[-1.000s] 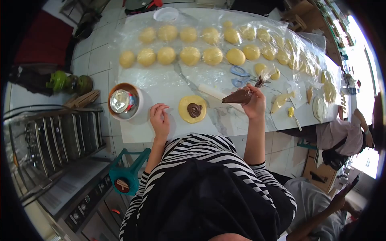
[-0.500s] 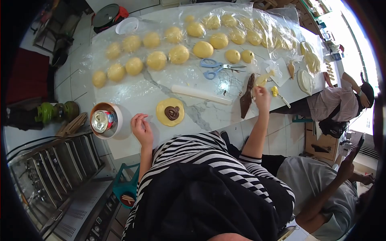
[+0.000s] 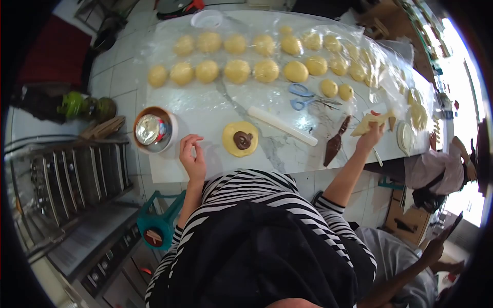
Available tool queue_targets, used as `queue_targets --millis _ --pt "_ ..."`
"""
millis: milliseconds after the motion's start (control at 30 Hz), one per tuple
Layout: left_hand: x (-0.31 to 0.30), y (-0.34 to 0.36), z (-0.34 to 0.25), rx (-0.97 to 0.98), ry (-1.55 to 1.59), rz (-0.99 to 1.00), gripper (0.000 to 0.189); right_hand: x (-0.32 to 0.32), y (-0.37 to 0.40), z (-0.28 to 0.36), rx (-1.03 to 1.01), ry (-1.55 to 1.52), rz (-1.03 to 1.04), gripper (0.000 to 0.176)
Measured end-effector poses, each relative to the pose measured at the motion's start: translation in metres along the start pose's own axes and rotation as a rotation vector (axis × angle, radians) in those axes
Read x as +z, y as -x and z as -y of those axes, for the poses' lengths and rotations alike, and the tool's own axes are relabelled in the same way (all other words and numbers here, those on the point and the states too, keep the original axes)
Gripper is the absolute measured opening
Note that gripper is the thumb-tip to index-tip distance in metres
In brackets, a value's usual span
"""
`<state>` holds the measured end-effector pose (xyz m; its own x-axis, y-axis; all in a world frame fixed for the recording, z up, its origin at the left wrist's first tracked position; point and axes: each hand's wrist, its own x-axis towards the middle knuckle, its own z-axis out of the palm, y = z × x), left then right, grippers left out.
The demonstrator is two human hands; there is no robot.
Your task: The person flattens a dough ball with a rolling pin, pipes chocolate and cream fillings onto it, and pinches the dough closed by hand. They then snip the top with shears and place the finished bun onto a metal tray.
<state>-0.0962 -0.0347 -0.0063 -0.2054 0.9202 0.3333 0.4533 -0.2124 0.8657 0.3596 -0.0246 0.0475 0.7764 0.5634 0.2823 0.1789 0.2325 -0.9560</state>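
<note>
Head view, and we've got a switch on the right side. The chocolate piping bag (image 3: 335,143) that our right hand (image 3: 371,136) carried a second ago now lies flat on the table (image 3: 205,113), just beyond the near end of the rolling pin (image 3: 282,126). The hand has gone further out and its fingers are wrapped around the pale piping bag (image 3: 365,124). Our left hand (image 3: 192,158) hasn't shifted. It waits just left of the dough disc (image 3: 230,146), fingers loosely curled, holding nothing. The disc sits flat in front of us with its chocolate swirl (image 3: 243,139) in the middle, touched by neither hand. We'd judge the chocolate part finished for this piece, with the lighter filling now in hand. Behind it all, the rows of dough balls (image 3: 236,71) lie under plastic.
</note>
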Motion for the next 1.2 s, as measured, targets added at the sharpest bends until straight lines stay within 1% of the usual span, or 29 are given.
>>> queue_targets --millis 33,100,167,233,300,333,400,433,500,567,633,767,800,833,867,1067,1133,1200 --pt "-0.001 0.001 -0.009 -0.013 -0.017 -0.013 0.014 0.017 0.01 0.018 0.014 -0.004 0.021 0.018" --pt "0.0 0.001 -0.03 -0.503 0.381 0.167 0.015 0.056 0.042 0.044 0.238 -0.33 0.15 0.023" --pt "0.006 0.001 -0.049 -0.657 0.648 0.606 0.019 0.086 0.076 0.044 0.405 -0.502 0.378 0.023" --pt "0.025 0.007 -0.073 -0.941 0.959 0.951 0.033 0.123 0.123 0.046 0.433 -0.709 0.538 0.029" --pt "0.054 0.024 -0.075 -1.175 1.285 1.14 0.042 0.145 0.159 0.041 0.495 -0.644 0.608 0.038" --pt "0.057 0.026 -0.076 -1.173 1.295 1.122 0.042 0.151 0.17 0.037 0.502 -0.642 0.624 0.038" --pt "0.062 0.024 -0.076 -1.252 1.34 1.122 0.045 0.158 0.183 0.031 0.455 -0.51 0.574 0.046" --pt "0.066 0.026 -0.073 -1.247 1.35 1.109 0.045 0.159 0.185 0.029 0.456 -0.508 0.588 0.046" --pt "0.073 0.03 -0.067 -1.381 1.351 0.838 0.048 0.161 0.188 0.028 0.37 -0.514 0.575 0.049" --pt "0.078 0.027 -0.066 -1.416 1.376 0.799 0.049 0.163 0.194 0.03 0.347 -0.478 0.594 0.049" --pt "0.085 0.026 -0.065 -1.411 1.413 0.682 0.049 0.164 0.2 0.031 0.242 -0.318 0.634 0.049" --pt "0.087 0.025 -0.072 -1.444 1.449 0.623 0.048 0.162 0.206 0.027 0.251 -0.313 0.612 0.046" --pt "0.088 0.027 -0.073 -1.444 1.46 0.578 0.048 0.161 0.206 0.022 0.252 -0.312 0.614 0.046" --pt "0.089 0.028 -0.072 -1.444 1.469 0.534 0.048 0.159 0.207 0.016 0.264 -0.32 0.632 0.046" --pt "0.089 0.029 -0.071 -1.445 1.47 0.534 0.048 0.158 0.208 0.012 0.276 -0.328 0.65 0.045" --pt "0.091 0.028 -0.066 -1.523 1.394 0.468 0.041 0.158 0.208 0.007 0.23 -0.256 0.67 0.046" --pt "0.091 0.026 -0.069 -1.551 1.351 0.418 0.037 0.157 0.208 0.007 0.228 -0.266 0.682 0.046" --pt "0.09 0.028 -0.069 -1.544 1.35 0.396 0.036 0.157 0.209 0.008 0.225 -0.277 0.695 0.046"
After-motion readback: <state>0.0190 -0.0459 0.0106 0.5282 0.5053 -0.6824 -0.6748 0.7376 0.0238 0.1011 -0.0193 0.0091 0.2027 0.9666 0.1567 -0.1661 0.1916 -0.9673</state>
